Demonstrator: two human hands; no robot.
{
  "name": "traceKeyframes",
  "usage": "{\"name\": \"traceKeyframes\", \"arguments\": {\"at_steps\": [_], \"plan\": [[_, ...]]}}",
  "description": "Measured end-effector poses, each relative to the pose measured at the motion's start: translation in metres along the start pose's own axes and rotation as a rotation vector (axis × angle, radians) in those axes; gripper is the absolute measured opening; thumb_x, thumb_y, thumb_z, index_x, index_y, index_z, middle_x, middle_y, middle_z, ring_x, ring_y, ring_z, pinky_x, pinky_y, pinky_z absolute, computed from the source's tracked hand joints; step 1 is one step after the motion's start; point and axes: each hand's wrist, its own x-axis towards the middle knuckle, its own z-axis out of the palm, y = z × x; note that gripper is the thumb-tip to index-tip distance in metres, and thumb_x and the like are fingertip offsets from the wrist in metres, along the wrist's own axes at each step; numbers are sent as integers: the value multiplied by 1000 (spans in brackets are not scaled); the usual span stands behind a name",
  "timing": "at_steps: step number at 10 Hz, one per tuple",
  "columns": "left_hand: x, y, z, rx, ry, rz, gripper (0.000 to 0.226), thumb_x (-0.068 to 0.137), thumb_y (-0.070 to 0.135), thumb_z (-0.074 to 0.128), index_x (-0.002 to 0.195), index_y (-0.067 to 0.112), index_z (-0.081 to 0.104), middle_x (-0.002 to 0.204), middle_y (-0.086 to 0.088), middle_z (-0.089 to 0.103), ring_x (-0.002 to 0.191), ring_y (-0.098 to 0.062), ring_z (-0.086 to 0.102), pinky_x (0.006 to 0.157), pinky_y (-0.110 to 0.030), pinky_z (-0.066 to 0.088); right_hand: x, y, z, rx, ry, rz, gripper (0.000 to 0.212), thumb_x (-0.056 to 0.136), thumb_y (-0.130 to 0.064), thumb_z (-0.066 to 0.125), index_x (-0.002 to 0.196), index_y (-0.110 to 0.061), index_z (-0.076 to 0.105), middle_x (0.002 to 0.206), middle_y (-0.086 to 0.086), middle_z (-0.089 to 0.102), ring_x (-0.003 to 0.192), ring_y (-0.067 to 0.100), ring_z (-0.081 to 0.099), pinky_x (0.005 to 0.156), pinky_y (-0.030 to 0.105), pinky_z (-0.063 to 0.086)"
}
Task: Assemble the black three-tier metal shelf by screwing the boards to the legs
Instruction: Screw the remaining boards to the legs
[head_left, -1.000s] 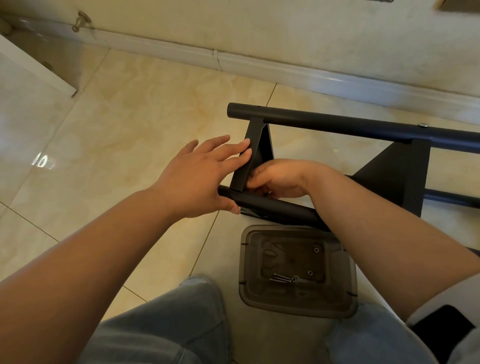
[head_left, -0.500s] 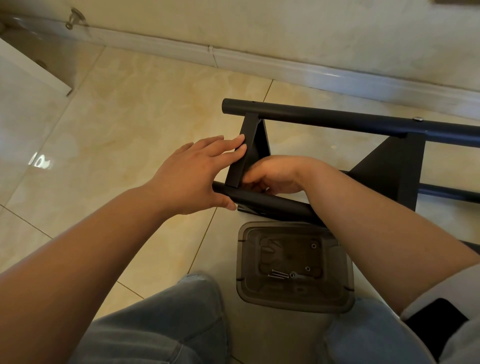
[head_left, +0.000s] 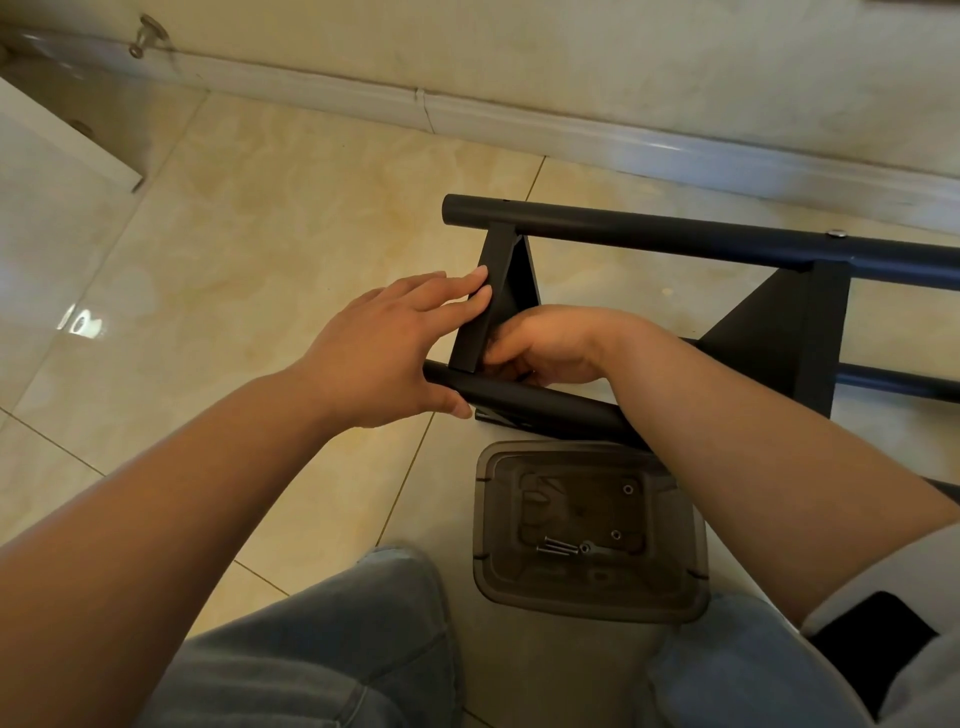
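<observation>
bare forearms, faded blue jeans (head_left: 311, 649) on both knees, pale grey short sleeve (head_left: 893, 566) with black panel

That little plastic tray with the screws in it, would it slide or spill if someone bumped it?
Probably it would slide: the plastic tray sits on glossy floor tiles and looks thin and light. The screws lie loose on its flat bottom, so they would likely roll and rattle. Its raised rim should keep them in unless it tips.
</observation>
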Motion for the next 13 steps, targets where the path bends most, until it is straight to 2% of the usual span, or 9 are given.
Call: {"name": "traceKeyframes", "arguments": {"at_steps": [1, 3, 5, 6, 7, 8, 10, 11, 13], "plan": [[0, 0, 0, 3, 3, 0, 103, 71, 58, 68, 149, 35, 5, 156, 21, -1, 144, -10, 7, 113, -32, 19, -1, 0, 1, -32, 5, 22, 14, 92, -19, 53, 97, -13, 65, 85, 3, 67, 84, 17, 64, 82, 32, 49], [0, 0, 1, -1, -1, -2, 102, 72, 58, 68, 149, 35, 5, 156, 22, -2, 144, -10, 6, 113, -31, 19, -1, 0, 0, 8, -19, -14, 13, 92, -13, 52, 95, -14, 64, 89, 4, 66, 88, 18, 63, 86, 33, 48], [0, -1, 1, -11, 3, -1, 103, 71, 58, 68, 149, 35, 5, 155, 22, -1, 143, -10, 7, 112, -31, 19, -2, 0, 0, -14, -28, 34, 14, 92, -19, 53, 96, -14, 65, 86, 2, 67, 83, 16, 64, 75, 29, 49], [0, -1, 1, -17, 7, 1, 103, 71, 58, 69, 149, 35, 6, 156, 22, -1, 144, -10, 7, 113, -32, 20, -1, 0, -1, 21, -36, 5, 13, 91, -15, 53, 96, -14, 65, 88, 3, 67, 86, 18, 64, 84, 33, 49], [0, -1, 1, -13, 1, -3, 102, 71, 58, 68, 149, 35, 6, 156, 22, -2, 144, -9, 6, 113, -31, 19, 0, 0, -1, -9, -7, 14, 12, 91, -17, 54, 95, -14, 65, 86, 3, 67, 84, 17, 64, 83, 33, 49], [1, -1, 1, -18, 4, -4, 102, 71, 57, 69, 149, 35, 6, 156, 22, -1, 144, -10, 6, 113, -32, 19, -1, 0, -1, -36, -13, 56, 17, 91, -22, 54, 100, -12, 65, 86, 2, 67, 81, 16, 64, 74, 29, 49], [0, 0, 0, -17, 3, -5, 103, 71, 57, 69, 149, 35, 5, 156, 22, -1, 143, -9, 6, 112, -31, 20, 0, 0, 0, 4, -6, -11, 12, 91, -13, 53, 95, -14, 65, 89, 5, 66, 90, 21, 62, 93, 39, 47], [0, 0, 0, -13, 4, -2, 103, 71, 57, 69, 149, 35, 5, 156, 22, -1, 143, -9, 6, 112, -30, 19, -1, -1, 1, -44, 20, 12, 13, 92, -18, 54, 97, -13, 65, 86, 3, 67, 87, 19, 63, 92, 38, 48], [1, 1, 0, -28, 14, -2, 102, 71, 55, 70, 149, 34, 8, 156, 21, 1, 143, -10, 9, 112, -31, 21, -4, -2, -1, 6, -46, 11, 14, 93, -12, 50, 91, -17, 63, 85, 0, 67, 83, 14, 63, 76, 28, 49]]}}
